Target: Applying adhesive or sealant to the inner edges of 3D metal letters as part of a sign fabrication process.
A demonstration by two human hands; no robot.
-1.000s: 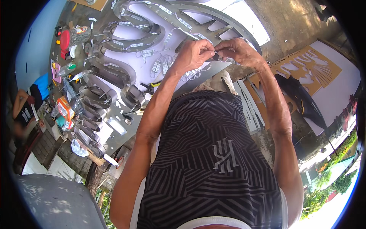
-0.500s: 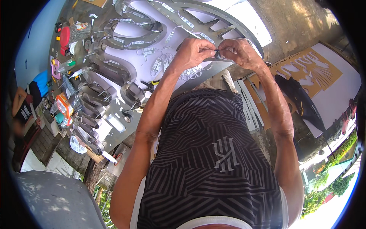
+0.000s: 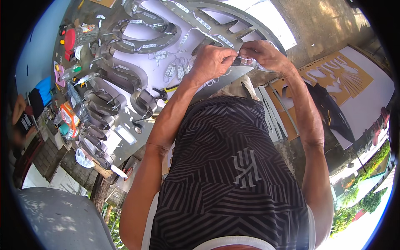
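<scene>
My left hand [image 3: 211,63] and my right hand [image 3: 266,56] are close together above the near edge of the worktable. Both are closed in a pinch on a thin white wire [image 3: 246,58] that runs between their fingertips. The wire's exact ends are hidden by the fingers. Just beyond, LED modules [image 3: 225,41] joined by wire line a large curved metal sign frame [image 3: 254,26]. More linked LED modules [image 3: 179,68] lie in a loose bunch on the white surface beside my left hand. Pliers with yellow handles [image 3: 170,89] rest near my left forearm.
Bent metal letter shells [image 3: 104,98] crowd the left of the table. An orange pack [image 3: 70,116] and a red round object [image 3: 70,39] sit farther left, near another person [image 3: 25,112]. Tan cut-out sheets [image 3: 354,75] and a black umbrella-like item [image 3: 329,106] lie at right.
My fingertips have shifted slightly and a short length of white wire now shows between them. My left hand has turned, its knuckles more upward. The rest stays put.
</scene>
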